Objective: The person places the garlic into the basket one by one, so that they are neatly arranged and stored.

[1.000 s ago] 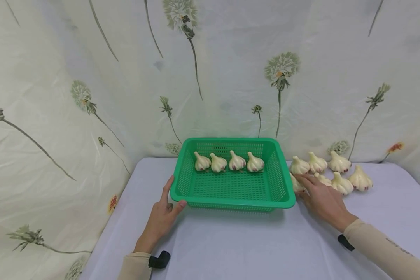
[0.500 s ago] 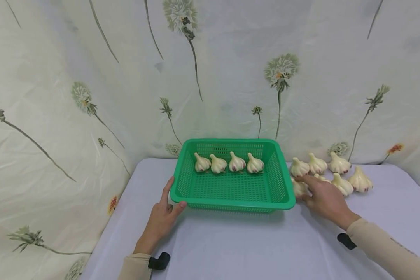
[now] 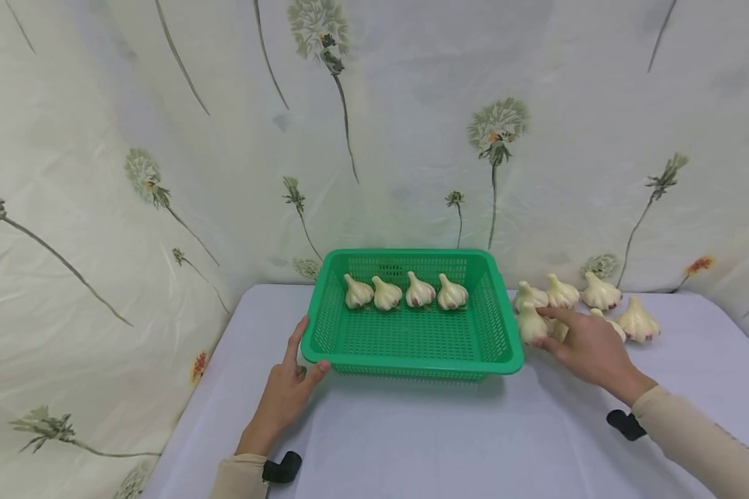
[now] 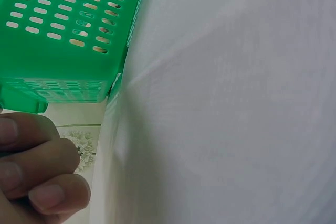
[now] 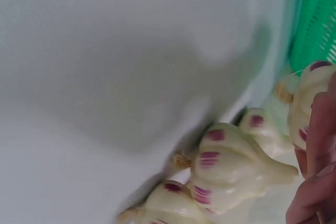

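Note:
My left hand [image 3: 287,395] holds the near left corner of a green plastic basket [image 3: 412,367], index finger along the left side and thumb at the front rim. In the left wrist view its other fingers [image 4: 44,166] are curled below the basket's rim. Several garlic bulbs [image 3: 420,290] stand in a row at the back of the basket. Just right of the basket, my right hand [image 3: 589,346] pinches a garlic bulb [image 3: 532,324] between thumb and fingers. The right wrist view shows this bulb [image 5: 307,103] at its right edge, partly hidden by fingers.
More garlic bulbs [image 3: 601,291] stand close together on the table at the right, some behind my right hand. A white cloth [image 3: 412,436] covers the table. Behind it hangs a curtain [image 3: 399,138] with a dandelion pattern.
My right hand has pulled back slightly to the right, and the garlic bulb in its fingers shows more fully, a little higher. My left hand and the basket stay put.

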`<state>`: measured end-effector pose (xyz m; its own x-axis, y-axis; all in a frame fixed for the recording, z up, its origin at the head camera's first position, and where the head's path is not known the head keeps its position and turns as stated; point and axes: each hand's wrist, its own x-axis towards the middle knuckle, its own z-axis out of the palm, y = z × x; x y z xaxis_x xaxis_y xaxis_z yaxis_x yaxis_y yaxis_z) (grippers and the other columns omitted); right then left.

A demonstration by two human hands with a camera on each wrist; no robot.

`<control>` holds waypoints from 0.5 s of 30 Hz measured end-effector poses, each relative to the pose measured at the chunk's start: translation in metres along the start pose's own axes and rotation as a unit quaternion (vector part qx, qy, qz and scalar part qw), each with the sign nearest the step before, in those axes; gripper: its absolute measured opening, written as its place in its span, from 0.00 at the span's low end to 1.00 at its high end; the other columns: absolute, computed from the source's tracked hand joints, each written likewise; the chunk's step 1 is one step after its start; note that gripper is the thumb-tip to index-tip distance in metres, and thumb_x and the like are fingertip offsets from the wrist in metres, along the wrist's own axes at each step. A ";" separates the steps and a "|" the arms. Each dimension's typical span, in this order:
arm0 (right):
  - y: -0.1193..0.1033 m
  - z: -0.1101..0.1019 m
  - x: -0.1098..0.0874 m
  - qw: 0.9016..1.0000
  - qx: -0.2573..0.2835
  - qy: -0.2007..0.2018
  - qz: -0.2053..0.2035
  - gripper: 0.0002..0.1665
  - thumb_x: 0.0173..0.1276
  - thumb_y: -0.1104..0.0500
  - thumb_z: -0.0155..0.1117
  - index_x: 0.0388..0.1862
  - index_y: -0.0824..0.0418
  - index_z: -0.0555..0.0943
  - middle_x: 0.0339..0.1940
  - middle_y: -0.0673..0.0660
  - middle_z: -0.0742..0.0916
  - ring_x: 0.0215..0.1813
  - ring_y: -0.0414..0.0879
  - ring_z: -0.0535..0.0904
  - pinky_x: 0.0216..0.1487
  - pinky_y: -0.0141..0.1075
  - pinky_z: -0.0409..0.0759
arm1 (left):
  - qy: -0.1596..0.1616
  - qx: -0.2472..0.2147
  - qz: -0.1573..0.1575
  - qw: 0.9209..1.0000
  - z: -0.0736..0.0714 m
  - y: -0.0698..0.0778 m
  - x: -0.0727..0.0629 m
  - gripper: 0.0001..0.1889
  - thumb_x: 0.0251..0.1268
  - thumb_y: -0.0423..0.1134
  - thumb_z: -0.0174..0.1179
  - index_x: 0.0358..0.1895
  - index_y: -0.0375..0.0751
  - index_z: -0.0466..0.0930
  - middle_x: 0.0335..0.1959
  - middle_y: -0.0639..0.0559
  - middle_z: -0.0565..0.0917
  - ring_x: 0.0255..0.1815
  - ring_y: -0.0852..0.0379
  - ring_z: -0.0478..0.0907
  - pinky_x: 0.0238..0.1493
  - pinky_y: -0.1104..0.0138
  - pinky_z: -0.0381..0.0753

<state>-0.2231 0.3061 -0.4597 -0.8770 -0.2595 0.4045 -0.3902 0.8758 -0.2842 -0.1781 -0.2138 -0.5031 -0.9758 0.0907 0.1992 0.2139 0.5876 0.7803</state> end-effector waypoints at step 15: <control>-0.013 -0.035 0.037 0.998 0.041 0.042 -0.027 0.31 0.57 0.57 0.86 0.57 0.69 0.88 0.35 0.65 0.92 0.11 0.28 0.60 0.16 0.33 0.61 | 0.002 0.002 0.002 1.000 0.000 0.000 0.000 0.45 0.76 0.54 0.64 0.86 0.74 0.44 0.10 0.67 0.58 0.14 0.69 0.52 0.18 0.71 0.55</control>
<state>-0.2402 0.2993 -0.4106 -0.8289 -0.2671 0.4915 -0.4609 0.8240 -0.3296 -0.1777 -0.2137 -0.5032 -0.9746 0.0898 0.2051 0.2180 0.5898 0.7776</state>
